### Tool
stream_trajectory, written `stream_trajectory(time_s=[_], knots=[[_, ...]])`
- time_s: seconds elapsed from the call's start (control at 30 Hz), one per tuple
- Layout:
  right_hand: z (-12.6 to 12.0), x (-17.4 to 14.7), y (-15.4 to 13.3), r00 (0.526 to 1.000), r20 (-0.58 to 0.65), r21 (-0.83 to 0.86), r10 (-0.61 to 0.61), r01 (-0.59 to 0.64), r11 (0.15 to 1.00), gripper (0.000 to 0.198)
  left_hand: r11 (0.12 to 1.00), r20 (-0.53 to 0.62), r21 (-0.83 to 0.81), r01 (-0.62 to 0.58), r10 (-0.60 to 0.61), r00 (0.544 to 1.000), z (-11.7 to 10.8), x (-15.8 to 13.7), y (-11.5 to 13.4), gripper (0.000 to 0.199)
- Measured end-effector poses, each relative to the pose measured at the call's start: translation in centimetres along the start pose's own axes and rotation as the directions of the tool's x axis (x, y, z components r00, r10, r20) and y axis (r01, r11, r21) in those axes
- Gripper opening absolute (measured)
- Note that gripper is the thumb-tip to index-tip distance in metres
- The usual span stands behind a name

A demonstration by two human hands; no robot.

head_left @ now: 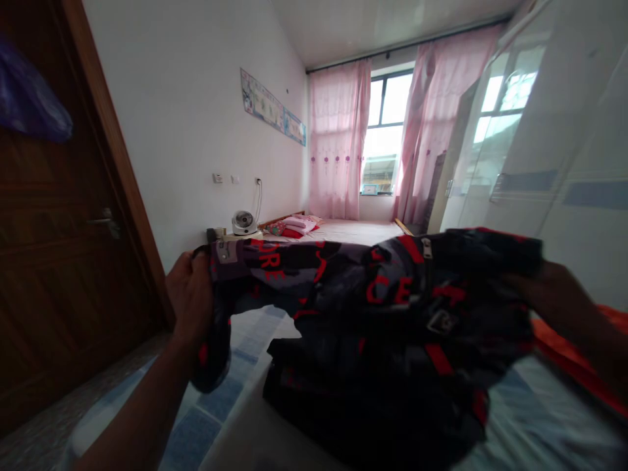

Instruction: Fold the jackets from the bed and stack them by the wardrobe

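A dark camouflage jacket with red letters, red patches and zips is stretched in the air between my two hands, above the bed. My left hand is closed on its left end, near a small pale label. At the other end, my right hand grips the cloth, its fingers mostly hidden by dark folds and blur. The lower part of the jacket hangs down in loose folds over the bed, which has a blue and white checked cover.
On the right lies orange cloth beside my forearm. Beyond the jacket are a small fan and a second bed with folded bedding. A brown door stands left, a glossy wardrobe right.
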State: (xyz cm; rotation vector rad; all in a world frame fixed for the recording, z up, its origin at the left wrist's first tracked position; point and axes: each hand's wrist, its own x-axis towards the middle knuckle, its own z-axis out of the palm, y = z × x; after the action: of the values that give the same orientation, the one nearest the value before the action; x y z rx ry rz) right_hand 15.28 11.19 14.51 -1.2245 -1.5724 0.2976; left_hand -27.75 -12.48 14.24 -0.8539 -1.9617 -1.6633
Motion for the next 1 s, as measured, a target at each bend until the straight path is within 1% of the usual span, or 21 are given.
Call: stream_trajectory(time_s=[0.1,0.17,0.2,0.23,0.27,0.33,0.37,0.4,0.43,0.47,0.5,0.53,0.6,0.67,0.7,0.77,0.83,0.87,0.9,0.93,1.0], knots=[[1.0,-0.7,1.4,0.984,0.167,-0.273,-0.068,0.112,0.955,0.045,0.972,0.208,0.162,-0.169,0.134,0.969,4.4,-1.0,-3.3,0.028],[2.7,-3.2,2.7,0.978,0.203,-0.334,-0.051,0.118,0.935,0.047,0.939,0.341,0.166,-0.302,0.232,0.911,6.4,-3.6,-5.3,0.035],[3.6,-5.0,3.2,0.973,0.22,-0.337,-0.066,0.139,0.931,0.045,0.923,0.43,0.123,-0.364,0.281,0.858,6.9,-5.2,-6.0,0.036],[4.4,-7.0,3.6,0.968,0.232,-0.339,-0.098,0.175,0.924,0.042,0.907,0.546,0.047,-0.419,0.328,0.771,7.1,-6.9,-6.6,0.034],[5.0,-9.2,3.8,0.937,0.302,-0.312,-0.178,0.274,0.91,0.038,0.902,0.649,-0.034,-0.431,0.348,0.676,7.1,-8.6,-7.0,0.031],[5.8,-13.7,3.6,0.839,0.463,-0.214,-0.287,0.42,0.882,0.035,0.901,0.805,-0.147,-0.407,0.348,0.48,6.6,-11.3,-7.4,0.035],[6.0,-15.8,3.2,0.776,0.538,-0.162,-0.329,0.479,0.863,0.037,0.909,0.847,-0.163,-0.383,0.328,0.419,6.3,-12.2,-7.5,0.041],[6.2,-17.6,2.7,0.706,0.607,-0.107,-0.364,0.527,0.843,0.043,0.918,0.871,-0.156,-0.363,0.302,0.388,6.1,-12.8,-7.6,0.051],[6.4,-19.1,2.1,0.643,0.659,-0.063,-0.39,0.564,0.823,0.053,0.928,0.883,-0.138,-0.346,0.273,0.382,6.0,-13.1,-7.6,0.06],[6.7,-20.3,1.5,0.595,0.693,-0.031,-0.407,0.588,0.808,0.061,0.939,0.889,-0.117,-0.323,0.244,0.387,6.1,-13.1,-7.5,0.062],[7.1,-21.1,1.0,0.569,0.713,-0.017,-0.41,0.599,0.801,0.063,0.952,0.893,-0.1,-0.29,0.214,0.395,6.2,-13.0,-7.3,0.055],[7.5,-21.5,0.5,0.562,0.723,-0.018,-0.403,0.598,0.801,0.058,0.966,0.897,-0.09,-0.241,0.184,0.402,6.3,-12.7,-7.0,0.044],[8.2,-21.3,-0.2,0.582,0.718,-0.036,-0.382,0.579,0.815,0.037,0.992,0.917,-0.104,-0.07,0.123,0.379,6.5,-12.1,-5.6,0.029],[8.2,-20.0,-0.9,0.619,0.676,-0.025,-0.4,0.562,0.827,0.031,0.972,0.949,-0.107,0.21,0.036,0.314,6.0,-11.6,-3.5,0.029],[7.7,-19.2,-1.1,0.641,0.634,-0.003,-0.433,0.562,0.827,0.031,0.923,0.958,-0.084,0.374,-0.029,0.287,5.5,-11.4,-2.4,0.029],[5.7,-17.4,-1.5,0.711,0.486,0.045,-0.508,0.56,0.827,0.031,0.75,0.952,-0.031,0.66,-0.18,0.249,4.1,-11.1,-0.2,0.034],[2.8,-16.1,-1.4,0.789,0.309,0.058,-0.531,0.541,0.839,0.027,0.587,0.938,-0.014,0.809,-0.273,0.214,2.3,-11.2,1.2,0.039],[1.1,-15.7,-1.0,0.828,0.238,0.043,-0.508,0.513,0.857,0.025,0.55,0.948,0.003,0.835,-0.268,0.173,1.5,-11.4,1.5,0.04],[-0.5,-15.5,-0.5,0.862,0.194,0.02,-0.468,0.474,0.881,0.023,0.551,0.969,0.042,0.833,-0.224,0.1,0.7,-11.8,1.6,0.04],[-2.0,-15.6,0.4,0.887,0.19,-0.006,-0.421,0.43,0.903,0.022,0.589,0.988,0.095,0.803,-0.155,-0.003,0.0,-12.2,1.4,0.04],[-4.5,-16.5,2.7,0.904,0.295,-0.054,-0.309,0.338,0.939,0.018,0.725,0.969,0.179,0.665,-0.015,-0.245,-1.1,-13.4,0.7,0.037]])
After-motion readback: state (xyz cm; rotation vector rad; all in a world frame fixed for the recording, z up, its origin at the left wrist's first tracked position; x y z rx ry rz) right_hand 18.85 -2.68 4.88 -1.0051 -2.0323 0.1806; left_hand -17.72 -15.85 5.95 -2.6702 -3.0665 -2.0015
